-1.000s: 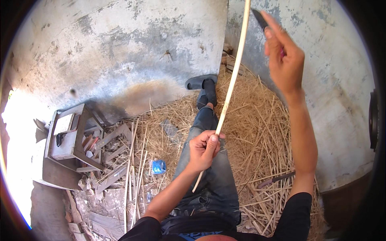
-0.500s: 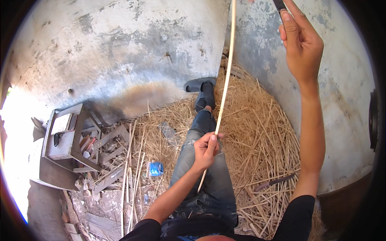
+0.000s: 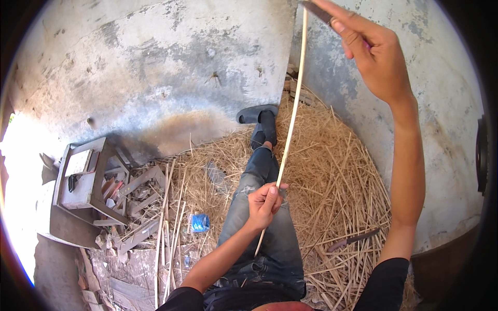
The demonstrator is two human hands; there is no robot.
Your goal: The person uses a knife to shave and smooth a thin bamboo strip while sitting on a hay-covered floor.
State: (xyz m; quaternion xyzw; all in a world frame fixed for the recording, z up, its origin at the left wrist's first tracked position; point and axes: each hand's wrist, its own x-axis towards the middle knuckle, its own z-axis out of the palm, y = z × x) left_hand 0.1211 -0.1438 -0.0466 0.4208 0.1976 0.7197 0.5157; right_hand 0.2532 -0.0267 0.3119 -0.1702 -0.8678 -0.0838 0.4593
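A long, pale, slightly bowed bamboo strip (image 3: 293, 109) runs from my lap up to the top edge. My left hand (image 3: 263, 206) is closed round its lower part, above my thighs, with the thumb along it. At upper right my right hand (image 3: 376, 57) grips a dark knife (image 3: 318, 12), thumb and fingers on its flat. The knife's tip end meets the upper end of the strip; the exact contact is too near the edge to tell. The part of the knife within my palm is hidden.
A heap of straw-like shavings and thin strips (image 3: 332, 171) spreads around my legs. A second knife (image 3: 355, 240) lies on it at right. Worn walls (image 3: 171, 67) rise ahead. At left are a small wooden table (image 3: 80, 192), broken wood (image 3: 140, 236) and a blue packet (image 3: 199, 223).
My right hand has swung left and slightly down with the knife, which now reaches the strip's upper end. My left hand and the strip have shifted slightly downward.
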